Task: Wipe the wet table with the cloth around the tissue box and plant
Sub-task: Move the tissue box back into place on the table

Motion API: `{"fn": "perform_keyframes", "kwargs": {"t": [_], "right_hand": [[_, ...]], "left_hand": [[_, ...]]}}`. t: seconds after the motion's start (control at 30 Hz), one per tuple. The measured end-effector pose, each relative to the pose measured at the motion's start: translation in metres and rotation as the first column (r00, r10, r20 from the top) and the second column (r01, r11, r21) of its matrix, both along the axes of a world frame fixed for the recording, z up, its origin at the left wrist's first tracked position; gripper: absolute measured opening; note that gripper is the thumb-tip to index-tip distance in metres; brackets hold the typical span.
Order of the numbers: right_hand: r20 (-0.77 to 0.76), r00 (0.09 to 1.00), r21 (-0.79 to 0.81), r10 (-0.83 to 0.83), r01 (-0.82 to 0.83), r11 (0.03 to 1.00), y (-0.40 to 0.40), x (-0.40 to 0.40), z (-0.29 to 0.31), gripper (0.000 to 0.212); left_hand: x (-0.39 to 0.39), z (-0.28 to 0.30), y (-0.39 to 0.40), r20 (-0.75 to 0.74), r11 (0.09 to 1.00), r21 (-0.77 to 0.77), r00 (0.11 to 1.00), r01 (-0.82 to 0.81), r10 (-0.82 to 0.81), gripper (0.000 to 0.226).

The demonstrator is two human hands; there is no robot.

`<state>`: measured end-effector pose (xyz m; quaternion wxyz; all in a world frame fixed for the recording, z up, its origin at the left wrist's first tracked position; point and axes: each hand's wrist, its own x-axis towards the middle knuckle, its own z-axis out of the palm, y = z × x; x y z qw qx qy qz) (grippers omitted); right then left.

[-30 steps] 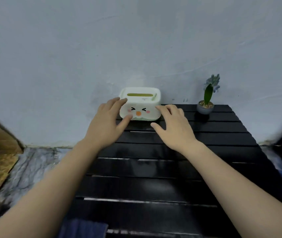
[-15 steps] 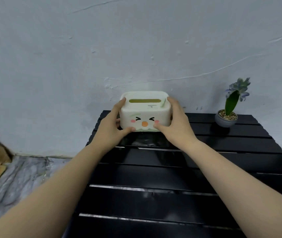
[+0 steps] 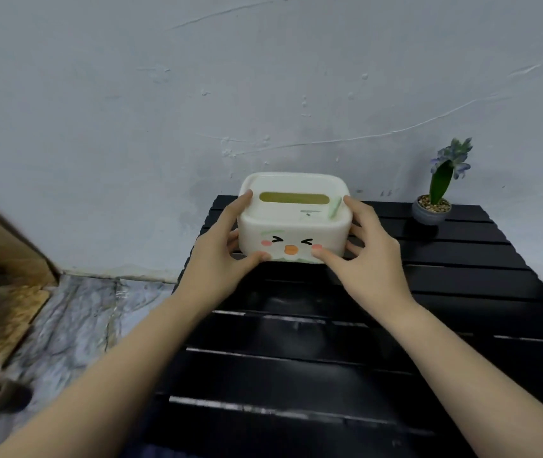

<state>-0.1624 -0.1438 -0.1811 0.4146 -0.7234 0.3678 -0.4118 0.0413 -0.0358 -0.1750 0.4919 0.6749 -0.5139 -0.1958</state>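
Where the black slatted table (image 3: 346, 352) meets the pale plastered wall (image 3: 197, 94) at its far edge, the cream tissue box (image 3: 293, 219) is seen in the head view, clasped from both sides. The left hand (image 3: 220, 259) is closed against the box's left wall, its thumb pressed at the lower front edge beside the printed face and its fingertips reaching the lid's rim. The right hand (image 3: 366, 256) is wrapped on the right wall in the same way, thumb at the lower front edge, fingers spread along the side. Whether the box is lifted clear of the slats or just resting on them cannot be told, since its underside is hidden by the thumbs. A slot is cut in the lid, with nothing visibly standing out of it. The small potted plant (image 3: 435, 196) is set upright at the far right of the table, well apart from the box and close to the wall. Pale glossy streaks are shown along several slats nearer the camera. To the left of the table, a marbled grey floor (image 3: 75, 325) is seen.
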Motion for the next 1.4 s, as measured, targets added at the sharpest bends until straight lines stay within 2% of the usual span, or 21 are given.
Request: {"fn": "perform_keyframes", "kwargs": {"t": [0.33, 0.73, 0.87, 0.97, 1.03, 1.13, 1.27, 1.4], "right_hand": [[-0.059, 0.998, -0.005, 0.000, 0.000, 1.000, 0.073, -0.034, -0.004, 0.080], [-0.166, 0.986, -0.047, -0.003, -0.005, 0.999, 0.081, -0.039, -0.023, 0.088], [-0.226, 0.968, -0.124, -0.110, 0.084, 0.989, 0.081, -0.053, -0.009, 0.089], [-0.234, 0.948, -0.196, -0.218, 0.173, 0.965, 0.068, -0.069, -0.002, 0.075], [-0.256, 0.925, -0.255, -0.280, 0.215, 0.943, 0.054, -0.080, 0.002, 0.066], [-0.319, 0.890, -0.357, -0.327, 0.207, 0.911, 0.030, -0.096, 0.011, 0.053], [-0.485, 0.795, -0.435, -0.364, 0.142, 0.889, -0.014, -0.114, 0.016, 0.048], [-0.627, 0.674, -0.453, -0.391, 0.093, 0.887, -0.061, -0.119, 0.013, 0.049]], "left_hand": [[-0.033, -0.005, 0.074, -0.015, 0.999, 0.040, 1.000, -0.007, 0.008, 0.090], [-0.033, -0.013, 0.086, 0.070, 0.990, 0.138, 0.997, 0.007, -0.017, 0.090], [-0.033, 0.003, 0.085, 0.288, 0.999, 0.033, 0.957, 0.017, -0.026, 0.085], [-0.045, 0.021, 0.085, 0.413, 0.990, -0.104, 0.901, -0.097, 0.132, 0.066], [-0.062, 0.034, 0.081, 0.419, 0.979, -0.175, 0.891, -0.107, 0.173, 0.053], [-0.094, 0.053, 0.065, 0.466, 0.972, -0.235, 0.875, -0.019, 0.129, 0.040], [-0.135, 0.061, 0.033, 0.538, 0.943, -0.288, 0.843, 0.169, 0.013, 0.029], [-0.170, 0.049, -0.001, 0.559, 0.917, -0.248, 0.819, 0.313, -0.128, 0.028]]}}
